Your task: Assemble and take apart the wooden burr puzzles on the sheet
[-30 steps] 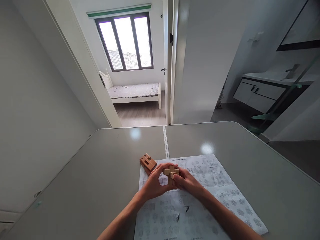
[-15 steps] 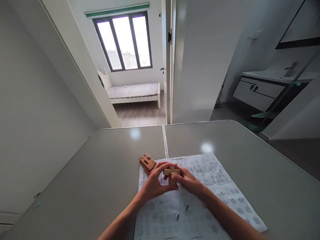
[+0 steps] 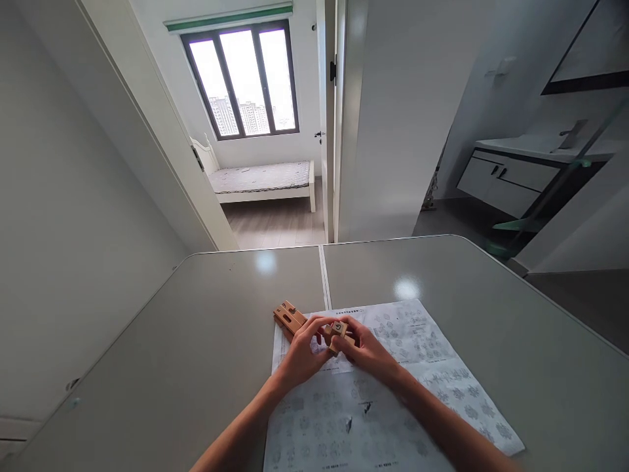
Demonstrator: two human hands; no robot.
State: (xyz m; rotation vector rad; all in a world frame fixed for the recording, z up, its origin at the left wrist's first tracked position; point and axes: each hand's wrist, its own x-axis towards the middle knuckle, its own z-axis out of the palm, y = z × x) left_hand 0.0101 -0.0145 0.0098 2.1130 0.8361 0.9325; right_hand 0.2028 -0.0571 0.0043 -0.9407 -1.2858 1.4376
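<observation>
Between both hands is a small wooden interlocking puzzle, a cross-shaped burr of pale wooden bars, held just above the paper. A dark mark shows on the end of the bar turned toward me. My left hand grips it from the left, fingers over the far side and thumb at the near edge. My right hand is closed on its right side, the thumb pressed on the front. Beyond my left hand lie notched wooden pieces, side by side, partly on the paper's corner.
A creased printed sheet with rows of small diagrams lies under my hands. The grey table has a pale seam and a raised edge. Past it are a doorway with a bed and, at right, a washbasin cabinet.
The puzzle has been turned in my hands, so a marked bar end now faces up toward me. My left thumb has moved up closer to it. The pieces on the table stay put.
</observation>
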